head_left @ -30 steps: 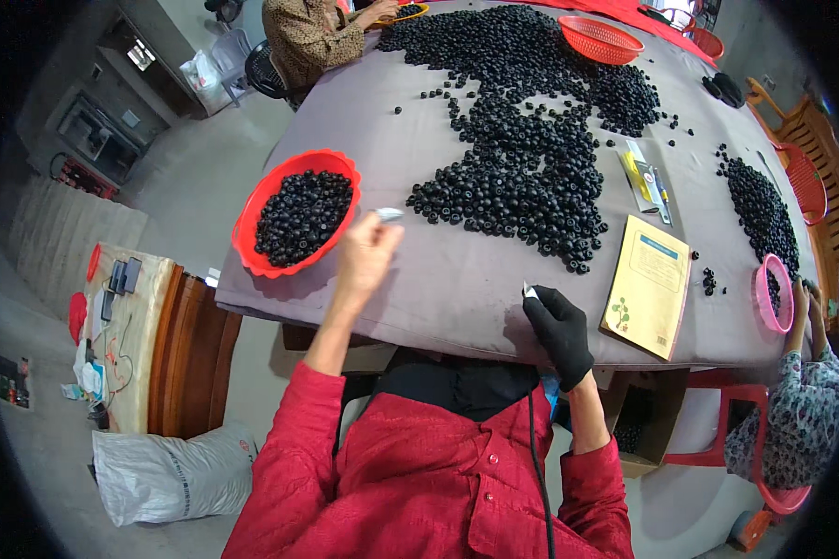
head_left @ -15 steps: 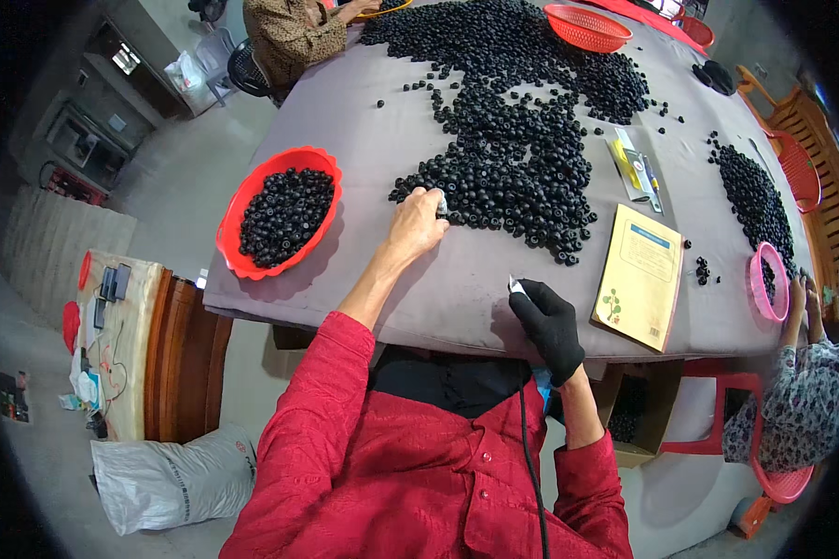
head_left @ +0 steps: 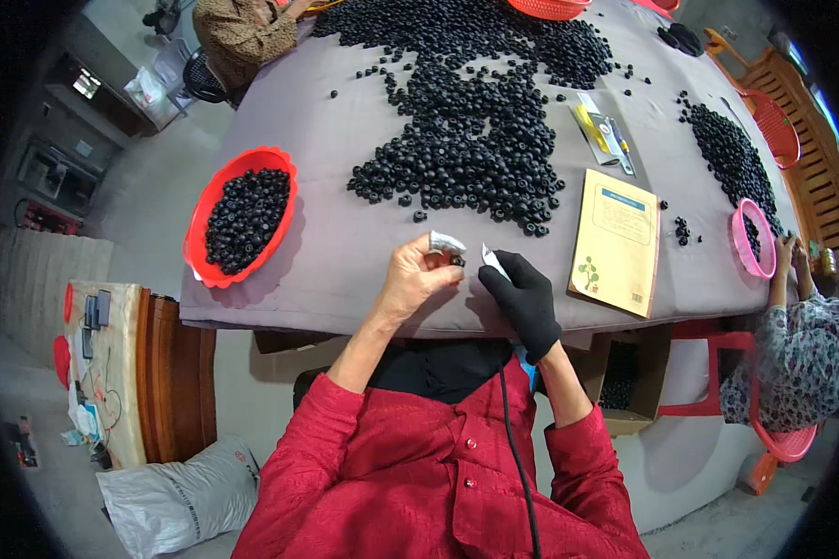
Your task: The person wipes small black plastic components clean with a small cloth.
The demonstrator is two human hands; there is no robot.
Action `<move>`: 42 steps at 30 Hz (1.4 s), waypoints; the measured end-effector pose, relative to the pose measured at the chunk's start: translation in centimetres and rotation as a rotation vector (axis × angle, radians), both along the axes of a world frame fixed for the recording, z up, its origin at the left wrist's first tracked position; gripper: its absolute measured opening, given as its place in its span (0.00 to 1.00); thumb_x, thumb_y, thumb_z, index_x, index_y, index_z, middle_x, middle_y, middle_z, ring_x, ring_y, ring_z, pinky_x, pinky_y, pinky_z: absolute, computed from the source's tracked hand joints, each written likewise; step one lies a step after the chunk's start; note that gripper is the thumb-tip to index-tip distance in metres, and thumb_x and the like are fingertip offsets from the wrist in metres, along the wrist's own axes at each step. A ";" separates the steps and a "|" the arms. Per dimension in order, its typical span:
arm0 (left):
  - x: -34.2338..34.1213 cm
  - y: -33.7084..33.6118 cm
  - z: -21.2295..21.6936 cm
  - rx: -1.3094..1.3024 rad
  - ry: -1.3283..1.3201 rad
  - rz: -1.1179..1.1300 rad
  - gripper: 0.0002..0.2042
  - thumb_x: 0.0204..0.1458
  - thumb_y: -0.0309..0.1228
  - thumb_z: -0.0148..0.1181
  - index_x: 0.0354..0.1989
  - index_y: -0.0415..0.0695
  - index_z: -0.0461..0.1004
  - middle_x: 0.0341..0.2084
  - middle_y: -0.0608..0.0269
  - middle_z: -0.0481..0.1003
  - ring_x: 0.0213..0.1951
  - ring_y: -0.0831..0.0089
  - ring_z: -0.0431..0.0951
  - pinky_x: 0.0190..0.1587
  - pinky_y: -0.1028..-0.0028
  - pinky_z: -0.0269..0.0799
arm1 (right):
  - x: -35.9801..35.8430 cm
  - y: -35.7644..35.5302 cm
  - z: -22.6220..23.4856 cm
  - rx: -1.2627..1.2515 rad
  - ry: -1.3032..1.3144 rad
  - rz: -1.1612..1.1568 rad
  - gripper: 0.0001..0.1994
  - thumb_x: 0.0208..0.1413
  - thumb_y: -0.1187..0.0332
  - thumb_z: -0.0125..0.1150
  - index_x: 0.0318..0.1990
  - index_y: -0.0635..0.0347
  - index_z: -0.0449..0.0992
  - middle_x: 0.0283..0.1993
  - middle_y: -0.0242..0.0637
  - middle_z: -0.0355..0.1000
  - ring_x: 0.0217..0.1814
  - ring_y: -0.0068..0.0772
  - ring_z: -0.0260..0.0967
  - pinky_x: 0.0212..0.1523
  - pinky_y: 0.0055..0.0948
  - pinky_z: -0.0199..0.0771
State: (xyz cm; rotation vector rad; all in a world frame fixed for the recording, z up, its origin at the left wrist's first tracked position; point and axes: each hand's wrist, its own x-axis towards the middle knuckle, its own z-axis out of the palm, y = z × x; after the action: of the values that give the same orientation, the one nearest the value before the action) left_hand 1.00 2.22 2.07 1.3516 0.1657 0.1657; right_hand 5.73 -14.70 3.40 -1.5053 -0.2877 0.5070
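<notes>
My left hand (head_left: 408, 282), bare with whitish tape around a fingertip, pinches a small round black piece (head_left: 458, 262) between thumb and fingers. Close on its right, my right hand (head_left: 529, 312) wears a black glove and is closed around a small pale tool with a pointed tip (head_left: 491, 260); its kind is unclear. The tip points toward the black piece, with a small gap between. Beyond both hands spreads a large heap of similar black pieces (head_left: 475, 168). On the left, a red scalloped basket (head_left: 196, 224) holds many more.
Right of the heap lie a yellow booklet (head_left: 617, 244) and a clear-and-yellow package (head_left: 601, 133). A pink basket (head_left: 744, 244) stands by another heap at the right edge, near a person's hands (head_left: 790, 256). Another person sits far left. A black cord (head_left: 515, 447) runs down my shirt.
My left hand has come back from the heap's near edge with a black piece in its fingers. My right hand has moved slightly left and up. The whole view has shifted.
</notes>
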 end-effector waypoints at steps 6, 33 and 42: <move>0.0 -2.1 -0.6 -0.218 -0.026 -0.075 0.12 0.40 0.15 0.59 0.35 0.40 0.72 0.30 0.67 0.72 0.32 0.81 0.73 0.35 0.80 0.72 | 0.3 0.1 -0.5 -0.080 -0.169 -0.050 0.16 0.47 0.65 0.59 0.42 0.65 0.72 0.34 0.37 0.72 0.36 0.24 0.68 0.36 0.24 0.68; 0.6 -1.2 -2.1 -0.457 0.029 -0.072 0.07 0.51 0.25 0.53 0.38 0.38 0.71 0.22 0.61 0.72 0.22 0.76 0.70 0.21 0.77 0.68 | 0.6 -0.3 -1.8 0.008 -0.150 0.005 0.16 0.52 0.64 0.54 0.44 0.66 0.68 0.37 0.37 0.70 0.39 0.23 0.66 0.40 0.24 0.66; 0.4 -1.4 -1.7 -0.554 -0.007 -0.089 0.06 0.51 0.23 0.52 0.36 0.37 0.71 0.21 0.64 0.71 0.21 0.78 0.69 0.25 0.79 0.67 | -0.6 -0.1 -0.5 -0.008 -0.155 0.099 0.15 0.51 0.65 0.55 0.44 0.64 0.69 0.36 0.38 0.72 0.37 0.24 0.69 0.39 0.24 0.68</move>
State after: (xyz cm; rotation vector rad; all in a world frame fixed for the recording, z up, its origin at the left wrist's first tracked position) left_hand 1.44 0.78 0.41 0.8043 0.1325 0.0428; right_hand 5.14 -14.76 2.93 -1.5464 -0.4840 0.4708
